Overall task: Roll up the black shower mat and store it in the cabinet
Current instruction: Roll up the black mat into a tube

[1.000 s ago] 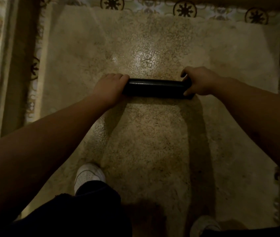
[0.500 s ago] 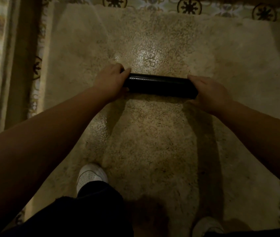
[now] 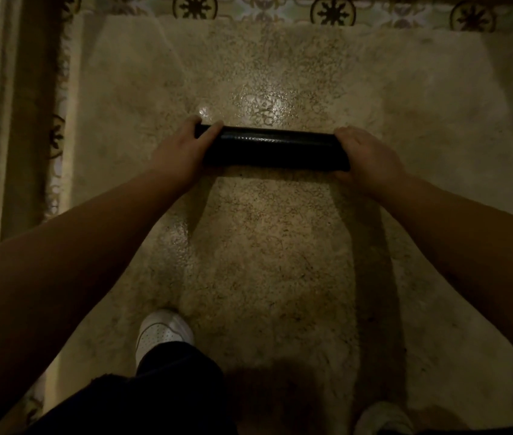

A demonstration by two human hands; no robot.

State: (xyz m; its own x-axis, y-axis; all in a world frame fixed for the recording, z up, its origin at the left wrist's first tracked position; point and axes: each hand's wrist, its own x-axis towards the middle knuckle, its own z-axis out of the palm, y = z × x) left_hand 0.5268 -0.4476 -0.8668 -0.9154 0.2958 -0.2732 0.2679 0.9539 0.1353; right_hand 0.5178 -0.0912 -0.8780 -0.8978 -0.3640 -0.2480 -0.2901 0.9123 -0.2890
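Both hands hold the black mat point(image 3: 275, 150), which is rolled into a tight tube lying crosswise on the floor point(image 3: 280, 252), one hand at each end. The left hand point(image 3: 183, 152) is wrapped over the left end, its fingers point(image 3: 209, 133) curled across the top of the roll and the thumb side tucked toward the person. The right hand point(image 3: 366, 158) covers the right end with the palm down and the fingers bent over the far edge; the end face of the roll is hidden beneath it, so how far the fingers close around it cannot be told. Between the hands the tube runs level, glossy along its upper side where light catches it. The roll sits in the middle of a pale, speckled stone floor with a bright wet-looking patch just beyond it. At the far left a dark strip point(image 3: 26, 120) runs alongside a band of patterned tiles point(image 3: 56, 136), and more tiles with dark round motifs point(image 3: 332, 9) line the far edge. Nearer the person, a white shoe point(image 3: 161, 332) stands below the left forearm with a dark trouser leg point(image 3: 167, 381) over it, and the toe of a second shoe point(image 3: 383, 417) shows at the lower right.
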